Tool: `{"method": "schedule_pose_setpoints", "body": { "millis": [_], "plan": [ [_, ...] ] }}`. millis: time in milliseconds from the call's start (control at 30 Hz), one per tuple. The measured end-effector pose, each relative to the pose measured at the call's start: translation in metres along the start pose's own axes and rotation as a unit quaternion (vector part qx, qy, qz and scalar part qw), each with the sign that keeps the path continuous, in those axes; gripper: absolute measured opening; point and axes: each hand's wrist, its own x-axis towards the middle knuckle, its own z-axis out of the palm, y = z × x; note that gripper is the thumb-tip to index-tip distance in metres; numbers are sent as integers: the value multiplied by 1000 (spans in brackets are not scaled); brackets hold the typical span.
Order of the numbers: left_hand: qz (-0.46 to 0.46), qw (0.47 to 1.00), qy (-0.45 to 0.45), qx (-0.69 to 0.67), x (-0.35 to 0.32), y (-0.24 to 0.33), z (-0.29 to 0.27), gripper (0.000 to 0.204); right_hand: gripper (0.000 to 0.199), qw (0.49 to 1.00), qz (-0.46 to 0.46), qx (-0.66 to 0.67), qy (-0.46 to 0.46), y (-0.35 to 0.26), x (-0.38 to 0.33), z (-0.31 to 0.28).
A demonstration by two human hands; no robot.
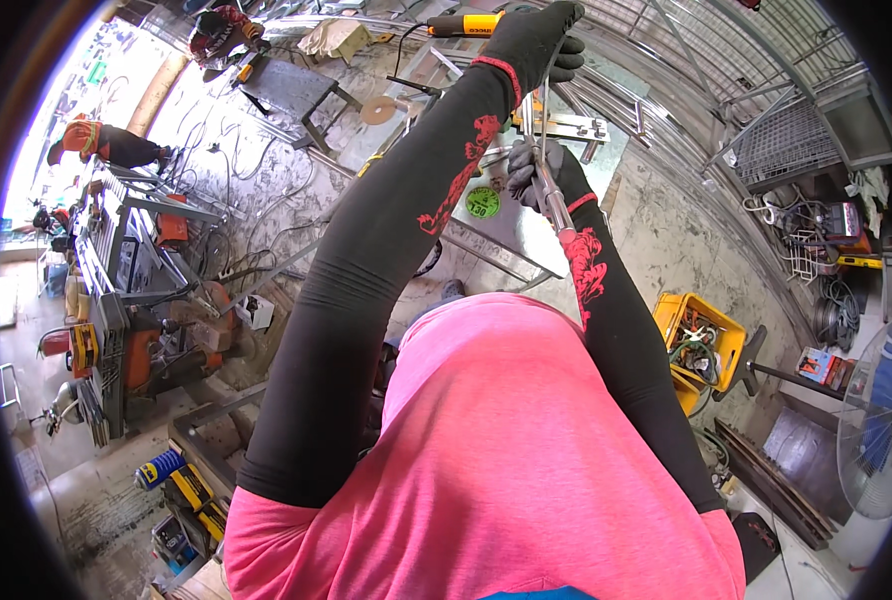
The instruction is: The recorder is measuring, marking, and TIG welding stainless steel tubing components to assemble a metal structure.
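The left hand [534, 45] and right hand [544, 172] held a slender metal tool [555, 204] over a pale panel [509, 222], a green sticker [483, 203] near its near edge.

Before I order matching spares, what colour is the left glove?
The left glove looks black or very dark grey; the head view shows it best.

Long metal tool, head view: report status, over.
Left hand at upper part of long metal tool, grip partly hidden. Right hand gripping it lower down. Yellow-and-black power tool beside left hand; nothing plainly blocking.
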Motion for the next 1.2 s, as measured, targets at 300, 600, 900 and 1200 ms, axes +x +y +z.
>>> {"method": "schedule_pose_setpoints", "body": {
  "millis": [300,600,900,1200],
  "plan": [
    [2,1000,-13,-14,6,-1,-8,32,25,1000,12,20,17,0,2,4],
    [20,1000,-5,3,-14,5,16,33,23,997,-58,-31,32,-4,-7,6],
    [229,956,72,166,-120,27,69,30,36,951,-242,-181,70,5,-39,73],
    [248,959,27,135,-211,15,108,54,50,937,-305,-170,-4,-17,-48,85]
  ]
}}
